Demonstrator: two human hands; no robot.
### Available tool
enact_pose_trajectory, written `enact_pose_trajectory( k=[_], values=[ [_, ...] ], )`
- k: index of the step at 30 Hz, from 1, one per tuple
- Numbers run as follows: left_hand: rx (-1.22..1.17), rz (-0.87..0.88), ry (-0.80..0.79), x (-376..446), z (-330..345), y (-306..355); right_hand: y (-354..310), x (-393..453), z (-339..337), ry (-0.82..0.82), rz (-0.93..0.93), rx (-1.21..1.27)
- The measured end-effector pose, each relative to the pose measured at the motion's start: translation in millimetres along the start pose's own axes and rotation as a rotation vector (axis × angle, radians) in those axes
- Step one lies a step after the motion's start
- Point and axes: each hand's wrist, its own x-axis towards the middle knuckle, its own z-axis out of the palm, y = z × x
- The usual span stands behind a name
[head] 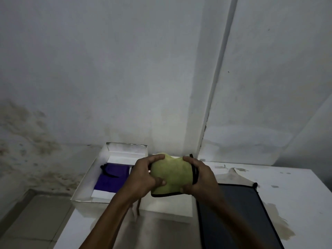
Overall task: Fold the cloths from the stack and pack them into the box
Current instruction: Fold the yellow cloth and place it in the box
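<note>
Two forearms reach forward; the left hand [143, 174] and right hand [201, 176] clasp a folded green cloth [171, 174] from both sides, likely keeping its folds together. It hovers beside the white box [86, 178], where a purple cloth [112, 177] lies packed.

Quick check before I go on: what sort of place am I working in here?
Probably a plain utility or back room of a home, not a workshop: a stained, damp-marked plaster wall, a bare white table pushed against it, and a tiled floor below.
</note>
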Motion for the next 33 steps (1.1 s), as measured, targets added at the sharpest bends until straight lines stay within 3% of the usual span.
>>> enact_pose_trajectory(
  k=[3, 6, 11, 14, 16, 19, 21, 23, 28, 33],
  values=[
    [0.24, 0.05, 0.056, -1.8, -2.7, 6.2, -5.4, -1.4, 8.4, 0.091, -0.031, -0.148],
    [0.428, 0.099, 0.092, -3.8, -9.9, 12.1, -13.7, -1.6, 11.0, 0.12, -0.013, -0.129],
    [0.541, 0.201, 0.103, -4.5, -27.6, 10.0, -22.0, 0.0, 14.8, 0.139, -0.047, -0.165],
    [0.386, 0.217, 0.059, -6.1, -41.0, 5.6, -21.6, -0.1, 19.3, 0.151, -0.037, -0.158],
    [0.155, 0.195, 0.03, -11.3, -50.3, 6.6, -25.5, -0.1, 21.5, 0.139, 0.006, 0.017],
    [-0.234, 0.085, -0.051, -18.7, -62.1, 4.9, -35.6, 3.1, 21.2, -0.041, 0.067, 0.403],
    [-0.388, 0.022, -0.067, -22.3, -62.5, 3.3, -39.9, 5.7, 26.3, -0.174, 0.111, 0.582],
    [-0.5, -0.083, -0.018, -22.4, -63.5, -3.3, -43.7, 8.1, 39.8, -0.204, 0.174, 0.682],
    [-0.486, -0.344, 0.014, -22.5, -78.5, -37.4, -41.4, 13.1, 74.0, -0.158, 0.419, 0.653],
    [-0.367, -0.431, -0.084, -34.7, -99.3, -73.0, -24.8, 11.3, 112.2, -0.195, 0.581, 0.63]
  ],
)
